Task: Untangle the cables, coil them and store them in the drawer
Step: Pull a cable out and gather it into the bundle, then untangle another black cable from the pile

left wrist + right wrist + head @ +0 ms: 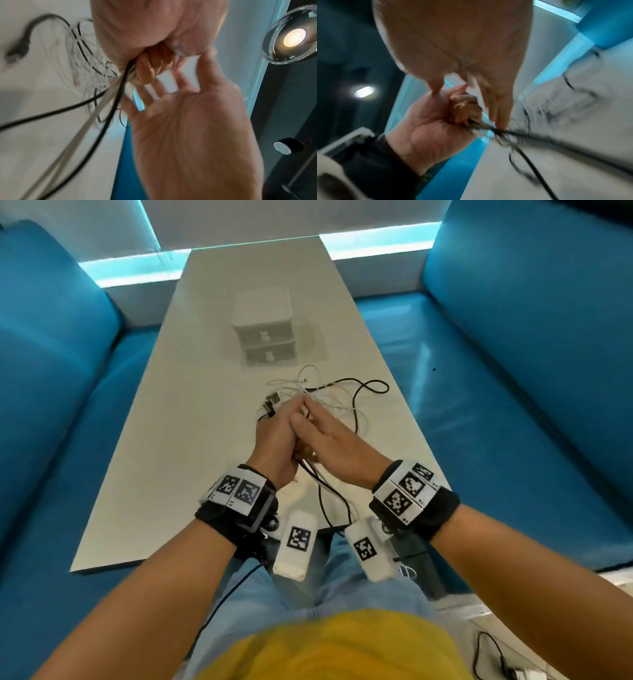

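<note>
A tangle of black and white cables lies mid-table in the head view. My left hand grips a bundle of black and white strands in its curled fingers. My right hand lies against the left one with straight fingers. Its fingertip touches the strands just beyond the left fist, and its palm is bare. Loose strands trail from under the hands to the table's near edge. The small white two-drawer unit stands behind the tangle with both drawers closed.
The narrow white table runs away from me between two blue sofas. A black USB plug lies loose on the table. A dark device sits by my right knee at the table's near edge.
</note>
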The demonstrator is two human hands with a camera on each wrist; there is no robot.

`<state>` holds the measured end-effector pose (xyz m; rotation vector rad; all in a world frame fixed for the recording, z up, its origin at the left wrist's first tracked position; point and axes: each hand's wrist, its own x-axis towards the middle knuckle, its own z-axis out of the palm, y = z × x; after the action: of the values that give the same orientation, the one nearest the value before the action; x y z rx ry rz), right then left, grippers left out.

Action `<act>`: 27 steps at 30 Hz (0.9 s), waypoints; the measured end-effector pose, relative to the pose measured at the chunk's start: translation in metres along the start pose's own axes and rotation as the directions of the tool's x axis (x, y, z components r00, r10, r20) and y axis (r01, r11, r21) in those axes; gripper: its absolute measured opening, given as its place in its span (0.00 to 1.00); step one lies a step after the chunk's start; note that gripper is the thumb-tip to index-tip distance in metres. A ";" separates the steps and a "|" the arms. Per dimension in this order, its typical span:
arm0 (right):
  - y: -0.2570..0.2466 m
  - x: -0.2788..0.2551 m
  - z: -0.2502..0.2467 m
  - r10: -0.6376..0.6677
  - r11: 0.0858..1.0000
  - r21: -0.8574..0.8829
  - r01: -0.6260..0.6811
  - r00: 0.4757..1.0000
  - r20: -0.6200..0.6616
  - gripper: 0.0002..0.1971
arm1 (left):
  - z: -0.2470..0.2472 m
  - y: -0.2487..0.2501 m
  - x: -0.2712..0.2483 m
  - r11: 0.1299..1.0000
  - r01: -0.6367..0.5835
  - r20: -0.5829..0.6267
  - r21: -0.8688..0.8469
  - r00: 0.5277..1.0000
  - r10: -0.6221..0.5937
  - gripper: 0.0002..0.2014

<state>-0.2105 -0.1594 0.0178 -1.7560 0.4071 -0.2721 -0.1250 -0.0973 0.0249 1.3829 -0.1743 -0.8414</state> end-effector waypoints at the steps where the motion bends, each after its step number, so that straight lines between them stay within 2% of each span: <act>1: 0.006 0.005 0.005 0.085 0.995 0.040 -0.090 0.990 0.110 0.21 | -0.010 0.002 0.007 0.998 -0.006 -0.044 -0.058 0.999 0.004 0.16; 3: 0.018 0.012 0.007 0.172 0.984 -0.002 -0.176 0.962 0.214 0.20 | -0.025 0.002 0.017 0.987 -0.013 -0.044 -0.161 0.999 0.006 0.23; 5: 0.027 0.019 0.006 0.191 0.981 -0.024 -0.191 0.954 0.232 0.18 | -0.040 0.005 0.028 0.971 -0.021 -0.044 -0.237 0.999 0.011 0.24; 8: 0.042 0.027 -0.008 0.325 0.946 -0.098 -0.310 0.905 0.275 0.25 | -0.065 0.016 0.047 0.962 -0.066 -0.124 -0.265 0.992 0.033 0.25; 10: 0.054 0.025 -0.024 0.383 0.916 -0.229 -0.329 0.886 0.261 0.30 | -0.084 0.018 0.059 0.960 -0.087 -0.188 -0.267 0.981 0.037 0.25; 12: 0.059 0.024 -0.036 0.421 0.889 -0.298 -0.349 0.878 0.227 0.30 | -0.096 0.013 0.063 0.966 -0.077 -0.210 -0.247 0.977 0.024 0.24; 16: 0.052 0.034 -0.049 0.510 0.794 -0.497 -0.351 0.830 0.228 0.24 | -0.092 -0.001 0.064 0.980 -0.073 -0.170 -0.183 0.985 0.041 0.23; 18: 0.046 0.042 -0.058 0.546 0.775 -0.498 -0.389 0.809 0.217 0.18 | -0.092 0.000 0.066 0.980 -0.073 -0.162 -0.184 0.986 0.043 0.24; 21: 0.029 0.066 -0.073 0.483 0.841 -0.358 -0.406 0.862 0.155 0.14 | -0.099 0.002 0.071 0.983 -0.058 -0.174 -0.176 0.984 0.027 0.24; 24: 0.007 0.101 -0.077 0.329 0.917 -0.254 -0.307 0.943 0.050 0.10 | -0.105 0.003 0.072 0.987 -0.056 -0.185 -0.151 0.982 0.027 0.24; 27: -0.004 0.148 -0.088 0.249 0.934 -0.236 -0.267 0.963 -0.104 0.09 | -0.112 0.009 0.071 0.991 -0.074 -0.199 -0.108 0.979 0.052 0.24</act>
<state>-0.1101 -0.2980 0.0353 -1.9150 0.7448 -0.0986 -0.0068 -0.0525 -0.0172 1.3358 -0.0168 -0.6478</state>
